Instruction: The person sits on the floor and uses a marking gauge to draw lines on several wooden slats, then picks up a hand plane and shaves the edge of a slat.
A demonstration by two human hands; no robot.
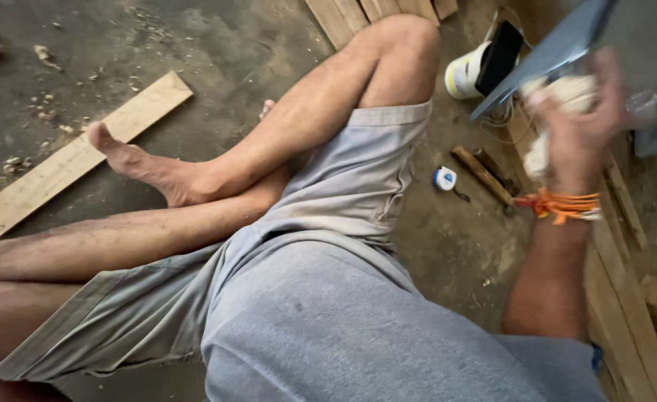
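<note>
My right hand (578, 126), with an orange thread band at the wrist, is raised at the upper right and closed around the pale handle of a hand saw (559, 46). The saw's grey blade points up and away toward the top edge, blurred by motion. My left hand is out of view. I sit on a concrete floor with bare legs crossed and grey shorts. Wooden planks (626, 298) lie under and beside my right arm.
A long light plank (83, 152) lies on the floor at left among wood chips. A small blue-and-white tape measure (444, 178), a wooden-handled tool (483, 175) and a white bucket (468, 73) sit near my knee. More boards (358, 15) lie at top centre.
</note>
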